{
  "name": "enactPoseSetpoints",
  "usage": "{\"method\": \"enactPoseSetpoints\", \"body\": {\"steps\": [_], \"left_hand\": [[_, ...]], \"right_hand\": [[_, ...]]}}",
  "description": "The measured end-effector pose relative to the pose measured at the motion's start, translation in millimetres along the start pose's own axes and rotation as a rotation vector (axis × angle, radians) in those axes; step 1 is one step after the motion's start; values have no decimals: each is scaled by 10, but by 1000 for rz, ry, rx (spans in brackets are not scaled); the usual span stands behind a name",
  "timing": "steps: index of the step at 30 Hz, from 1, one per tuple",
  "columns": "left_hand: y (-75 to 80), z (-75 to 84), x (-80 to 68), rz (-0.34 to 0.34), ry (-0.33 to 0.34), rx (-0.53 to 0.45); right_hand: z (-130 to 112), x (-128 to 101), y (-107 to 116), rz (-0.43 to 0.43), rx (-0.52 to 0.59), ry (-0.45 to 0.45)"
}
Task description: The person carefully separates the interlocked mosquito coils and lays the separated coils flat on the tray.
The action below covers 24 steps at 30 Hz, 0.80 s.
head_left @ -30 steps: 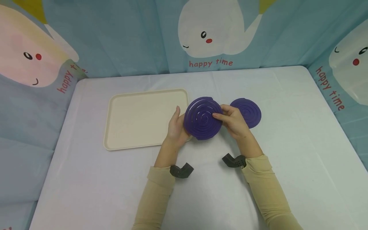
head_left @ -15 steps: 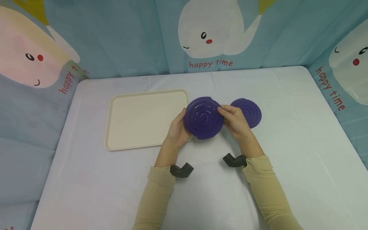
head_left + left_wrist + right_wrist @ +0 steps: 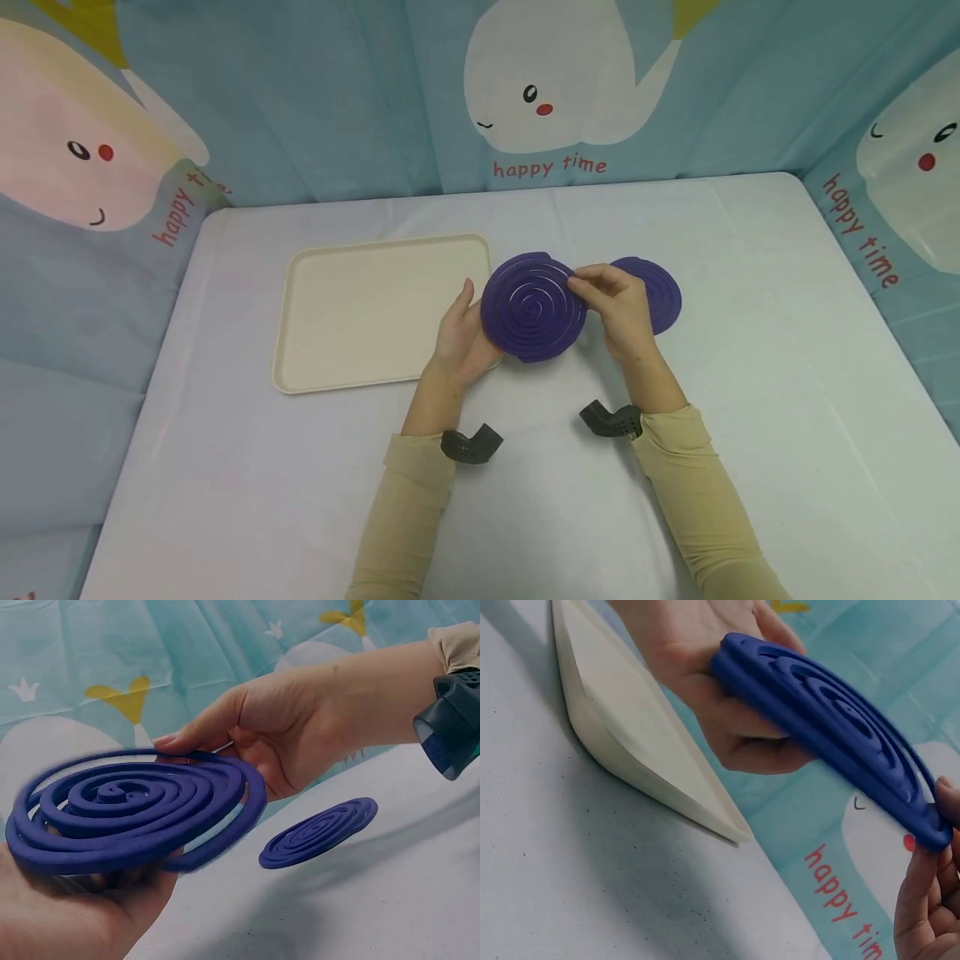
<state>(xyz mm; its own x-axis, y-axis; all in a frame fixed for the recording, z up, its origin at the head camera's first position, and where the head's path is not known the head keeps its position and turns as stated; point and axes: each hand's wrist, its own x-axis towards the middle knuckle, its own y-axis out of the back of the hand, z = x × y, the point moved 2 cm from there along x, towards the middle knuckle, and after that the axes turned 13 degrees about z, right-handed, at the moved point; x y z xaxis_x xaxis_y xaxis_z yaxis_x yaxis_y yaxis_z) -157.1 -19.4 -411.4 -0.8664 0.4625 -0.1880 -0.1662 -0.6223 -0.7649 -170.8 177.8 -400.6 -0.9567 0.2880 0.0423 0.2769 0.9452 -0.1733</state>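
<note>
While both hands grip one, two purple coils point(image 3: 533, 307) (one tray point(image 3: 375, 308))

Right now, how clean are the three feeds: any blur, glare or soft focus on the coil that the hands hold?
Head view: even light, no glare, the held purple coil sharp between left hand and right hand. Left wrist view: dimmer, the coil's left rim smeared, the second coil on the table slightly soft. Right wrist view: the coil's near edge and the cream tray look soft, close to the lens.
</note>
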Motion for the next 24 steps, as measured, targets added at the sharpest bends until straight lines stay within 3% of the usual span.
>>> {"method": "enactPoseSetpoints", "body": {"steps": [16, 20, 24], "left_hand": [[36, -9, 10, -24, 26, -92], [46, -20, 29, -29, -6, -125], [60, -42, 35, 51, -60, -143]], "right_hand": [[-78, -19, 13, -81, -26, 51], [-100, -34, -2, -130, -45, 64], [-101, -39, -2, -181, -32, 59]]}}
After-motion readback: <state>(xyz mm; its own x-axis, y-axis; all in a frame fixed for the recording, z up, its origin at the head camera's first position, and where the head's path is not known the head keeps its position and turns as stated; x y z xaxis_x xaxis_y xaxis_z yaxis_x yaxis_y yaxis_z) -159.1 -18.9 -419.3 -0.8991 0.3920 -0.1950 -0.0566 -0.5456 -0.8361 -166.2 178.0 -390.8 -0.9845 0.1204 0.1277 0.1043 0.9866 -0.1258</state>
